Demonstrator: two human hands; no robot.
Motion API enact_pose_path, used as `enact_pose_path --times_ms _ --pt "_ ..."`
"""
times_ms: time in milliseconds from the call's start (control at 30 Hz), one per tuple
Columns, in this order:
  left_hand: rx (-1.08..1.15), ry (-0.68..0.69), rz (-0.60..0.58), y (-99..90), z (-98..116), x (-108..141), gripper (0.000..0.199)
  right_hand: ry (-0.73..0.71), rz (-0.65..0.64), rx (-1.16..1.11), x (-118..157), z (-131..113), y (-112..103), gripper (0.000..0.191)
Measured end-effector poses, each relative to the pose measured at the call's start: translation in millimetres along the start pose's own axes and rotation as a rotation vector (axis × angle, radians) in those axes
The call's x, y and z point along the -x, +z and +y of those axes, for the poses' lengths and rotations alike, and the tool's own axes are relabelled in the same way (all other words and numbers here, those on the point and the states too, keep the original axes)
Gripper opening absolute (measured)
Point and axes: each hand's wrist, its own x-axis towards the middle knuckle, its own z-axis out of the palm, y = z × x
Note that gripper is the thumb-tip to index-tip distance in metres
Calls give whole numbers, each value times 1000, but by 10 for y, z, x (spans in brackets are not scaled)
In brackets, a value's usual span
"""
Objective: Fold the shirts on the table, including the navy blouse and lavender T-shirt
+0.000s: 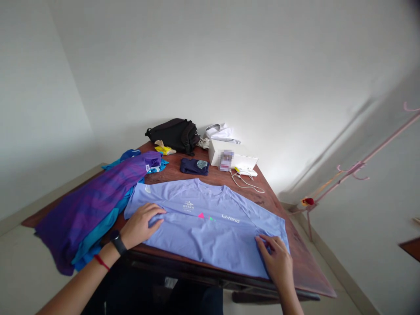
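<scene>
A light blue-violet T-shirt (pixel 210 238) lies spread front side up on the wooden table, its collar away from me and small wrinkles across the middle. My left hand (pixel 144 224) rests on its left side below the sleeve, with thumb and fingers apart. At the right side, below the other sleeve, my right hand (pixel 277 259) has its thumb and index fingertips together at the cloth, in what looks like a pinch. White lettering, a small logo and pink and green marks show on the chest.
Purple and blue clothes (pixel 95 205) are heaped at the table's left, hanging over its edge. Behind the shirt are a folded dark cloth (pixel 190 166), a black bag (pixel 173 133), a white box (pixel 215 153) and a white cord (pixel 247 186). A pink rack (pixel 348 173) stands right of the table (pixel 308 267).
</scene>
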Motion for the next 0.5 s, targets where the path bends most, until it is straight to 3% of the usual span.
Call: enact_pose_path --times_ms 300,500 --pt "70 36 15 -3 7 14 14 -19 -64 -30 -17 -34 6 36" --pt "120 49 72 -39 20 24 12 -35 13 -132 -25 -13 12 31"
